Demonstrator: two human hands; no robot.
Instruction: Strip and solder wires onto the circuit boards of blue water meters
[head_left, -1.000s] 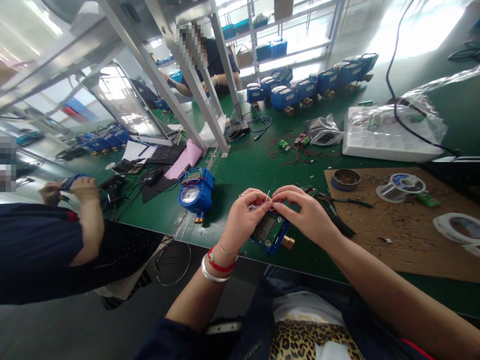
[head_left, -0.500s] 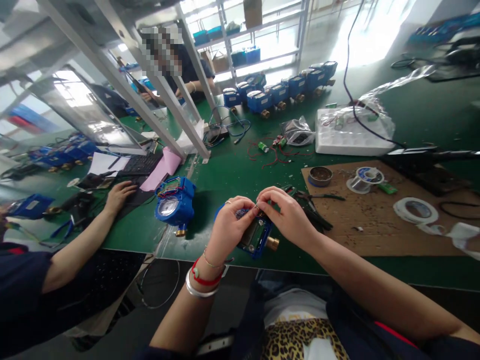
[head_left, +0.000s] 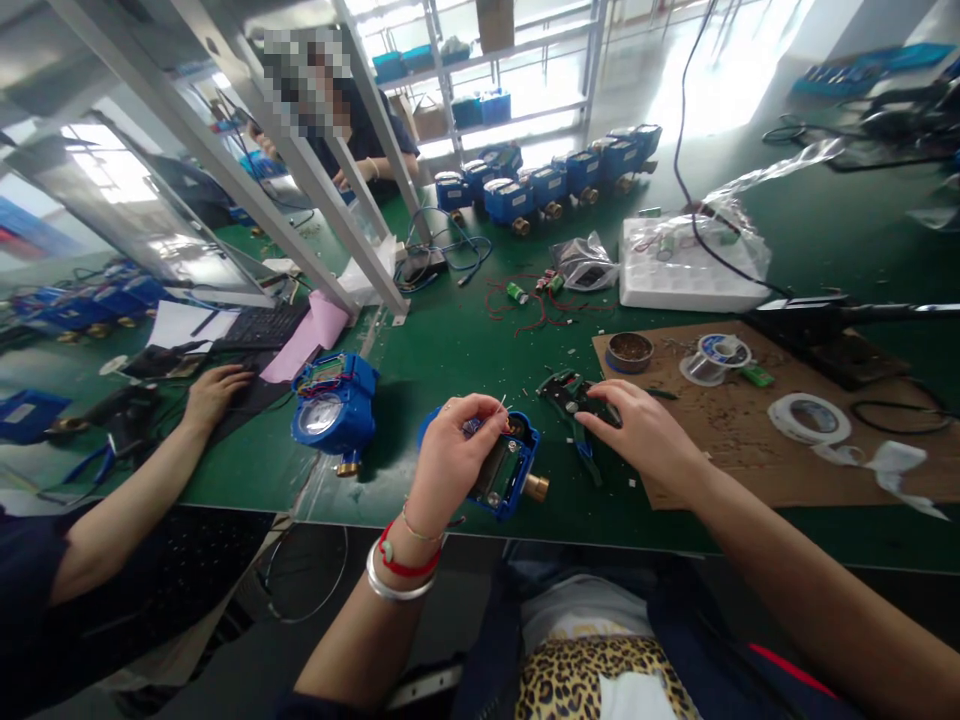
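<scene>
Wire (head_left: 502, 403), thin and pale, sticks up from between the thumb and forefinger of the left hand (head_left: 459, 455), whose fingers are pinched narrow on it. That hand is over the opened blue meter (head_left: 517, 470), which lies on the green desk (head_left: 465, 340) near its front edge, brass fitting pointing right. Beside it, the right hand (head_left: 646, 430) is at the green-handled pliers (head_left: 574, 395), thumb and fingers parted around a handle (whether they actually touch it, I cannot tell). A second blue meter (head_left: 334, 405) sits to the left, with coloured wires showing at its top. On the right, a cardboard sheet (head_left: 735, 450) carries a round tin (head_left: 628, 352), a spool (head_left: 716, 358) and a roll of white tape (head_left: 808, 420). Farther left, a co-worker's hand (head_left: 217, 395) rests on a dark mat (head_left: 264, 395).
</scene>
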